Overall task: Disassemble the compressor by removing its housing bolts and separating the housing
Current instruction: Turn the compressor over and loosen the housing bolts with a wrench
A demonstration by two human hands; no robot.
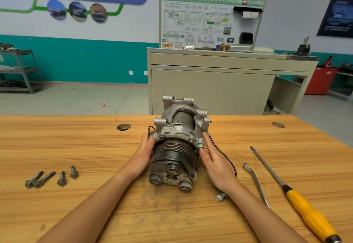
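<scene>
Compressor [178, 143]: lies on its side at the middle of the bench [172, 214], pulley end toward me, silver housing [181, 126] pointing away.
Left hand [142, 155]: my grip is pressed flat against the left flank, fingertips at the housing flange, thumb by the black ribbed pulley [172, 153]; I read it as grasping the compressor from that side.
Right hand [214, 163]: palm and fingers lie along the right flank, thumb touching the pulley rim, so the body is clamped between both palms.
Bolts [50, 178]: four lie loose on the bench well to the left, two long ones touching, two short ones just beside them.
Wire [223, 155]: a thin black lead runs from the housing behind my right hand to a small plug [221, 197] on the bench.
Tools: a bent metal bar [256, 182] and a yellow-handled screwdriver [298, 199] lie to the right, apart from my hand.
Containers: I see none on the bench.
</scene>
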